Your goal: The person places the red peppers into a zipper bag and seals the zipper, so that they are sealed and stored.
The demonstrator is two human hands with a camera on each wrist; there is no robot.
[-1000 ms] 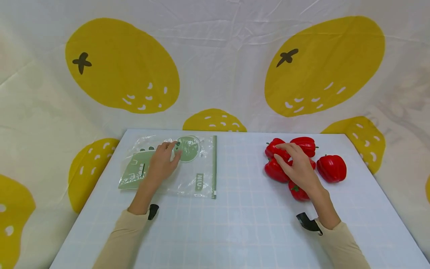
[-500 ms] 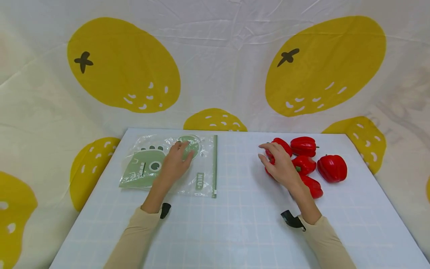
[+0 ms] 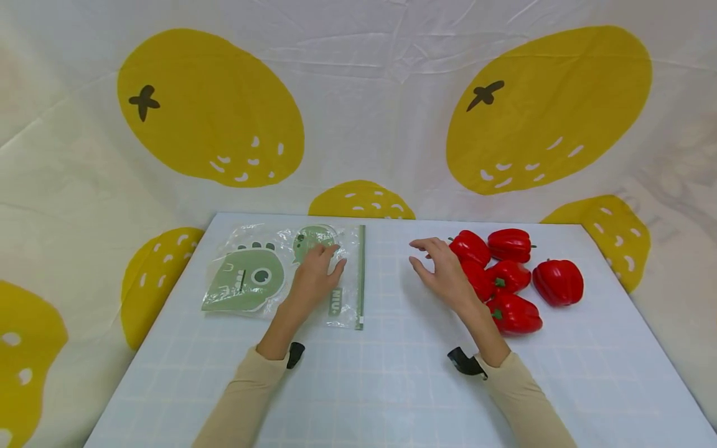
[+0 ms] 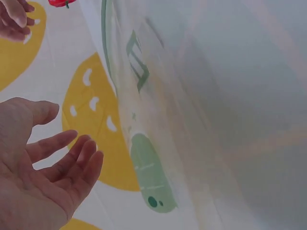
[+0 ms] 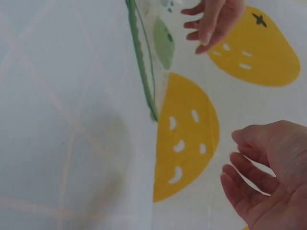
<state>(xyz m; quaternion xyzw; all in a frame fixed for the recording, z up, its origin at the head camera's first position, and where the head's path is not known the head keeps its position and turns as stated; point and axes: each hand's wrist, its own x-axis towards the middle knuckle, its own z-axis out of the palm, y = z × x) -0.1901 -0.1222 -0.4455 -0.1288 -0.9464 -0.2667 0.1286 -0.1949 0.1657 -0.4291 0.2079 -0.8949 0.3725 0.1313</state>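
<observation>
A clear zip bag with a green dinosaur print lies flat on the left half of the table, its green zip strip on the right side. Above its right part hovers my left hand, fingers loosely bent and holding nothing; the left wrist view shows a gap between this hand and the bag. My right hand is in the air between the bag and a cluster of red bell peppers, partly covering those at the left. Nothing is in the right hand in the right wrist view.
Several red bell peppers sit close together on the right; one pepper lies a little apart at the outer side. The white gridded table ends at a fabric backdrop printed with yellow fruit.
My right hand has moved left, from over the peppers toward the middle. My left hand has moved right across the bag, toward its zip strip. Bag and peppers stay in place.
</observation>
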